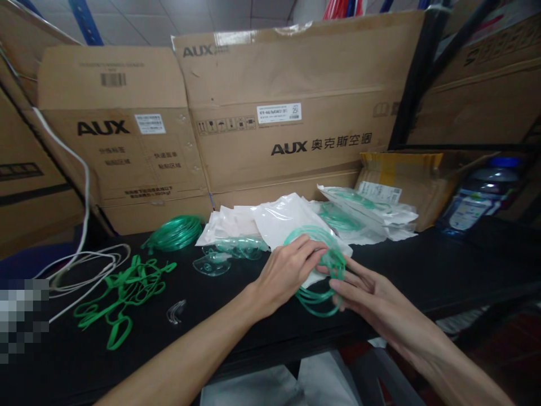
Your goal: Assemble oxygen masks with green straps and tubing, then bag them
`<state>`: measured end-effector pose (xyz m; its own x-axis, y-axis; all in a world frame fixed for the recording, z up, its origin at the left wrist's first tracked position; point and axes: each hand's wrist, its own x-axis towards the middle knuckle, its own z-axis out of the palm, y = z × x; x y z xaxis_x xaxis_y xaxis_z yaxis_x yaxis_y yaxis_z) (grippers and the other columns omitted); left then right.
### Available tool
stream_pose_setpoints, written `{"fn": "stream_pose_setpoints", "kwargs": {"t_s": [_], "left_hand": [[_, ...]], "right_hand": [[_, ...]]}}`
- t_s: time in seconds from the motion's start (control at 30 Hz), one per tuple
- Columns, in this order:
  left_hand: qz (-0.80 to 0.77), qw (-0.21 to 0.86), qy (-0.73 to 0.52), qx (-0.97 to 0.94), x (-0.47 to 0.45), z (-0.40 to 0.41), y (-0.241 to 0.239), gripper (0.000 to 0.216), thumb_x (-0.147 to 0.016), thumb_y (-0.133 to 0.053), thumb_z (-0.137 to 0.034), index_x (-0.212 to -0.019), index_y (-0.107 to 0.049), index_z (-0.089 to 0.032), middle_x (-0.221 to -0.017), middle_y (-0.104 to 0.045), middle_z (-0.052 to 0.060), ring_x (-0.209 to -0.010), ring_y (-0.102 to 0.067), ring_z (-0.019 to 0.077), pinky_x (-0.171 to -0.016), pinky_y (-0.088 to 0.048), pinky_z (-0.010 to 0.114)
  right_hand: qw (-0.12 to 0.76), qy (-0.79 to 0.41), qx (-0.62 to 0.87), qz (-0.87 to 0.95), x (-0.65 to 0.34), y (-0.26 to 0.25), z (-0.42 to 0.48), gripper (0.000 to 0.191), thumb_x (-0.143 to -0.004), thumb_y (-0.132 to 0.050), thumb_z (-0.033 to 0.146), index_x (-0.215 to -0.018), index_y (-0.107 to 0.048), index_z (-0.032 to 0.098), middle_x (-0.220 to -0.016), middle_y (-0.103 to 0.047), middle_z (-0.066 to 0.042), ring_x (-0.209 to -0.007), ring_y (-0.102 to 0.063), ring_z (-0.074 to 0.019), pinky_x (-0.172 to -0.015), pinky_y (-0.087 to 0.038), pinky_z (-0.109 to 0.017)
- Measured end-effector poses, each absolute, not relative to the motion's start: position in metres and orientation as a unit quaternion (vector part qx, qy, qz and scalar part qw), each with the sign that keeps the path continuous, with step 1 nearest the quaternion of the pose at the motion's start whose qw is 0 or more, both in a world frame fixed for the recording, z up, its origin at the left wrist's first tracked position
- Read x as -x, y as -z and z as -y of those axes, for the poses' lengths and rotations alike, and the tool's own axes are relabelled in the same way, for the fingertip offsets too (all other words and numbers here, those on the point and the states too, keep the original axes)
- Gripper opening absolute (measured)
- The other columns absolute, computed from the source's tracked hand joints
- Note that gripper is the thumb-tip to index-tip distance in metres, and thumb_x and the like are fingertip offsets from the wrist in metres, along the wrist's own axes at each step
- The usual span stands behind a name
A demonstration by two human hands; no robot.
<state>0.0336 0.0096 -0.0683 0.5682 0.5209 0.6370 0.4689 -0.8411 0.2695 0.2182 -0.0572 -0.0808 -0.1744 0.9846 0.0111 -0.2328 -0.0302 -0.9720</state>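
Observation:
Between my hands is a coil of thin, clear green tubing [318, 309], held just above the black tabletop. My left hand [291, 260] is closed over the coil's inner side, with its fingertips partly hiding what lies inside the loops. From the right, my right hand [366, 286] pinches the bundled loops between thumb and fingers. A white pouch [281, 217] lies right behind the coil. Left of it, clear green-tinted plastic masks [213, 263] rest in front of a stack of white pouches [230, 223].
Another green tubing coil [175, 232], tangled green elastic straps [127, 287], small clear-and-metal strips [175, 311] and a white cable [87, 186] lie leftward. Filled clear pouches [363, 211], an open carton [399, 175] and a blue-capped bottle [477, 194] stand right. Large cardboard boxes [253, 79] wall the back.

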Motion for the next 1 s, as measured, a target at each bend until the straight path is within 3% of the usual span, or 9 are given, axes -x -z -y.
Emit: {"fn": "stream_pose_setpoints", "kwargs": {"t_s": [0.07,0.17,0.3,0.43,0.5,0.57,0.73,0.83,1.0], "left_hand": [[-0.278,0.036,-0.362,-0.889,-0.033,-0.01,0.069,0.021,-0.107,-0.049,-0.027,-0.115,-0.067,-0.019,-0.109,-0.072,0.004,-0.098,-0.07,0.0167,-0.088,-0.056,0.027],[-0.271,0.034,-0.346,-0.898,-0.033,-0.01,0.07,0.018,-0.104,-0.055,-0.026,-0.113,-0.068,-0.019,-0.108,-0.073,0.003,-0.095,-0.071,0.017,-0.085,-0.057,0.026],[-0.272,0.023,-0.35,-0.896,-0.034,-0.008,0.068,0.02,-0.105,-0.052,-0.025,-0.116,-0.067,-0.018,-0.108,-0.073,0.004,-0.096,-0.072,0.0173,-0.085,-0.057,0.026],[-0.268,0.006,-0.353,-0.896,-0.034,-0.006,0.066,0.023,-0.106,-0.049,-0.028,-0.114,-0.068,-0.017,-0.107,-0.074,0.005,-0.096,-0.072,0.0179,-0.084,-0.057,0.027],[-0.27,-0.008,-0.346,-0.899,-0.034,-0.006,0.066,0.024,-0.107,-0.048,-0.029,-0.115,-0.068,-0.017,-0.105,-0.074,0.004,-0.091,-0.072,0.0175,-0.08,-0.058,0.026],[-0.268,-0.023,-0.335,-0.903,-0.034,-0.005,0.065,0.025,-0.107,-0.047,-0.029,-0.116,-0.068,-0.018,-0.104,-0.073,0.004,-0.088,-0.072,0.0167,-0.076,-0.058,0.025],[-0.24,-0.053,-0.311,-0.918,-0.036,-0.001,0.064,0.03,-0.109,-0.04,-0.031,-0.117,-0.066,-0.017,-0.103,-0.072,0.004,-0.086,-0.072,0.0152,-0.072,-0.058,0.023],[-0.229,-0.067,-0.303,-0.923,-0.037,0.0,0.065,0.033,-0.11,-0.037,-0.034,-0.119,-0.065,-0.018,-0.101,-0.071,0.003,-0.083,-0.072,0.0143,-0.073,-0.058,0.022],[-0.195,-0.105,-0.328,-0.918,-0.037,-0.001,0.067,0.035,-0.111,-0.033,-0.031,-0.117,-0.064,-0.016,-0.097,-0.071,0.005,-0.084,-0.072,0.0157,-0.072,-0.059,0.024]], "right_hand": [[0.524,-0.608,0.377,0.461,-0.215,0.079,0.06,0.063,-0.077,-0.086,0.025,-0.136,-0.065,0.025,-0.119,-0.074,-0.006,-0.096,-0.069,-0.0167,-0.081,-0.055,-0.023],[0.541,-0.579,0.395,0.464,-0.211,0.078,0.061,0.051,-0.078,-0.086,0.032,-0.126,-0.072,0.022,-0.106,-0.077,-0.005,-0.091,-0.069,-0.0176,-0.085,-0.054,-0.024],[0.529,-0.489,0.453,0.525,-0.21,0.078,0.057,0.049,-0.075,-0.086,0.041,-0.116,-0.075,0.015,-0.067,-0.07,0.001,-0.059,-0.059,-0.0135,-0.058,-0.05,-0.021],[0.445,-0.514,0.463,0.568,-0.212,0.082,0.056,0.073,-0.084,-0.075,0.052,-0.142,-0.055,0.012,-0.038,-0.051,0.009,-0.032,-0.039,-0.011,-0.036,-0.032,-0.02],[0.443,-0.56,0.439,0.545,-0.213,0.084,0.056,0.079,-0.083,-0.076,0.052,-0.147,-0.049,0.014,-0.048,-0.062,0.005,-0.04,-0.053,-0.0144,-0.043,-0.044,-0.022],[0.481,-0.574,0.42,0.512,-0.213,0.086,0.056,0.071,-0.076,-0.085,0.045,-0.136,-0.06,0.016,-0.066,-0.069,0.001,-0.058,-0.061,-0.0149,-0.057,-0.051,-0.023],[0.614,-0.503,0.426,0.434,-0.211,0.093,0.05,0.036,-0.07,-0.091,0.04,-0.092,-0.076,0.016,-0.075,-0.066,0.0,-0.072,-0.055,-0.0129,-0.069,-0.049,-0.019],[0.64,-0.476,0.415,0.437,-0.204,0.098,0.049,0.033,-0.076,-0.086,0.043,-0.093,-0.075,0.018,-0.081,-0.069,-0.001,-0.079,-0.059,-0.0154,-0.078,-0.051,-0.022],[0.589,-0.486,0.387,0.516,-0.189,0.103,0.05,0.036,-0.077,-0.084,0.043,-0.1,-0.069,0.018,-0.089,-0.074,-0.004,-0.079,-0.067,-0.0187,-0.075,-0.055,-0.027]]}}
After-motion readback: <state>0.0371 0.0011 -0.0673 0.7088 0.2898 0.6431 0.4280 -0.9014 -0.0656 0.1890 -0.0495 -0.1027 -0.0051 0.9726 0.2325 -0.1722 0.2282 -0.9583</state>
